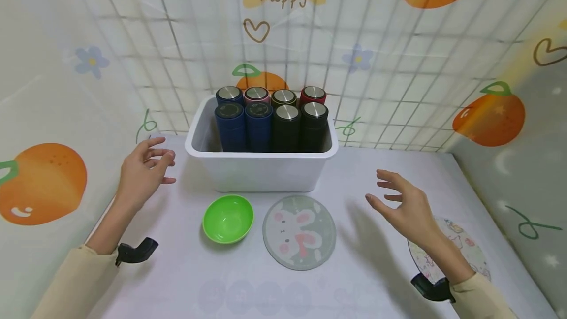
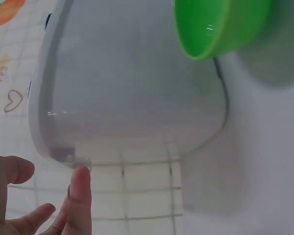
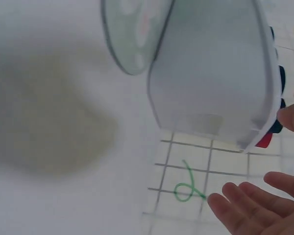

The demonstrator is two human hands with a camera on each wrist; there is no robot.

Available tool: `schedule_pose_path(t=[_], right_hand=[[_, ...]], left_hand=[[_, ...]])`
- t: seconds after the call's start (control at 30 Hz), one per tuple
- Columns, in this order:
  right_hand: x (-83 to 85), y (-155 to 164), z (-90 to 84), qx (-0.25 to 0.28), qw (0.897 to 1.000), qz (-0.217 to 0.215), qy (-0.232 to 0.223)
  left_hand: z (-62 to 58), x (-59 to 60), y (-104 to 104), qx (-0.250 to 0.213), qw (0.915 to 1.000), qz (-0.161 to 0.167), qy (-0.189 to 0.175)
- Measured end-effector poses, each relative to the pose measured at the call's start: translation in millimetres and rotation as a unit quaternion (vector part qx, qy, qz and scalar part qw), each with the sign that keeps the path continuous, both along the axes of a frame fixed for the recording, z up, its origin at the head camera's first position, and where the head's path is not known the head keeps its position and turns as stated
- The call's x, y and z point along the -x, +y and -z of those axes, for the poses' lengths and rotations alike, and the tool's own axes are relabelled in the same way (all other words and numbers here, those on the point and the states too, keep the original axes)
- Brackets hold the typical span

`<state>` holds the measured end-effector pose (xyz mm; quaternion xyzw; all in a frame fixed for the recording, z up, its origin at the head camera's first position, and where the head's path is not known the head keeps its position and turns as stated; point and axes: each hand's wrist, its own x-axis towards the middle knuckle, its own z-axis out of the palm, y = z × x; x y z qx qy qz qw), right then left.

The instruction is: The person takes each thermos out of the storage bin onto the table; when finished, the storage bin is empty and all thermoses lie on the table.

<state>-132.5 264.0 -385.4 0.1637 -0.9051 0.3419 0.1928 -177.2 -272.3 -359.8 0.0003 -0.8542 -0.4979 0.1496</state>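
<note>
I see the white tub of thermos bottles between the left hand, near its left side, and the right hand; both loosely spread, empty.

Head view looks down; nearer wrist views share the white bin.

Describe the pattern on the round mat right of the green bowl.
Round mat: white-and-pink bunny on pale grey-green; shows best in the head view.
</note>
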Motion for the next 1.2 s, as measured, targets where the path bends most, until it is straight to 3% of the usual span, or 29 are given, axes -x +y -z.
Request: schedule_pose_path(t=[0.27,0.57,0.9,1.2], right_hand=[[10.1,-11.2,-20.6,0.053,0.998,-0.005,-0.022],[17.0,-24.2,-39.4,0.057,0.998,-0.017,0.002],[25.5,-29.3,-52.8,0.067,0.997,-0.025,0.014],[38.9,-38.9,-58.9,0.083,0.996,-0.038,0.003]], left_hand=[[-10.4,22.4,1.9,-0.058,0.9973,0.027,-0.036],[-23.3,42.8,14.3,-0.078,0.9924,0.054,-0.079],[-28.5,48.0,15.1,-0.134,0.9816,0.078,-0.112],[-25.6,53.6,21.4,-0.206,0.9694,0.049,-0.124]])
